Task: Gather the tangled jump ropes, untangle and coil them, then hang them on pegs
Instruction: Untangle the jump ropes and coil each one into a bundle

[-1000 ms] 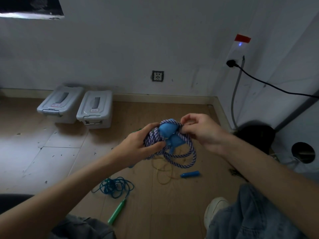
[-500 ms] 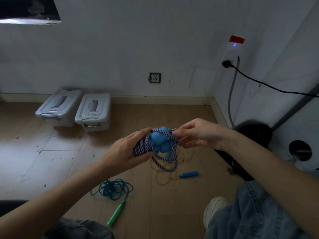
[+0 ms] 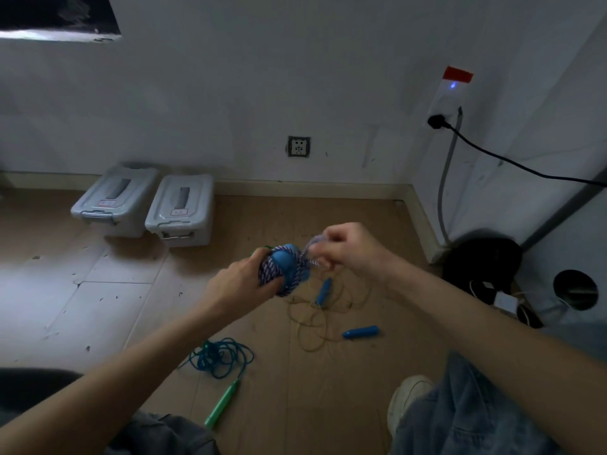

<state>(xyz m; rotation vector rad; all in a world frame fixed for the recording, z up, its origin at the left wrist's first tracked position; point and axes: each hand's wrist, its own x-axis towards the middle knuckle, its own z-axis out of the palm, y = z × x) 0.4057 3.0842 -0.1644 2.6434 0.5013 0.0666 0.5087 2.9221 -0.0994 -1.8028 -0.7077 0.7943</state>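
My left hand grips a coiled blue-and-white striped jump rope with its blue handles bundled in the coil, held above the floor. My right hand pinches a strand of that same rope just right of the bundle, pulling it taut. On the floor below lies a thin yellow rope in a loose tangle with two blue handles. Nearer me lies a tangled blue rope with a green handle.
Two grey lidded plastic boxes stand against the back wall on the wooden floor. A black bag with cables sits in the right corner under a wall socket and black cord. My shoe and jeans are at the bottom right.
The hanging loop of the striped rope has been drawn up into the bundle. My right hand moved up and right, pulling a strand tight. The view shifted slightly.
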